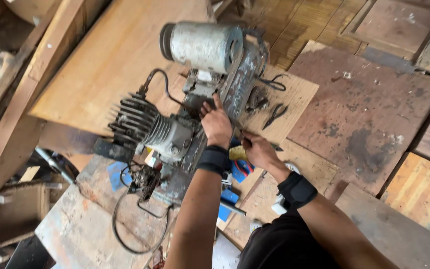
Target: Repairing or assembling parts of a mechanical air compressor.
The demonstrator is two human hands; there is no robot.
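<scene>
A small engine (175,134) with dark cooling fins lies on its side on wooden boards, joined to a grey metal frame that carries a pale cylindrical tank (202,46). My left hand (215,124) presses flat on the frame next to the engine body, fingers closed against the metal. My right hand (257,149) is closed around a thin dark tool (242,133) whose tip points at the frame just beside my left hand. Both wrists wear black bands.
Black pliers (274,114) lie on the plywood sheet (299,94) right of the frame. A loose carburettor part with a black cable (143,182) sits below the engine. Blue and yellow items (237,162) lie under my forearms. Stained boards (369,114) cover the right side.
</scene>
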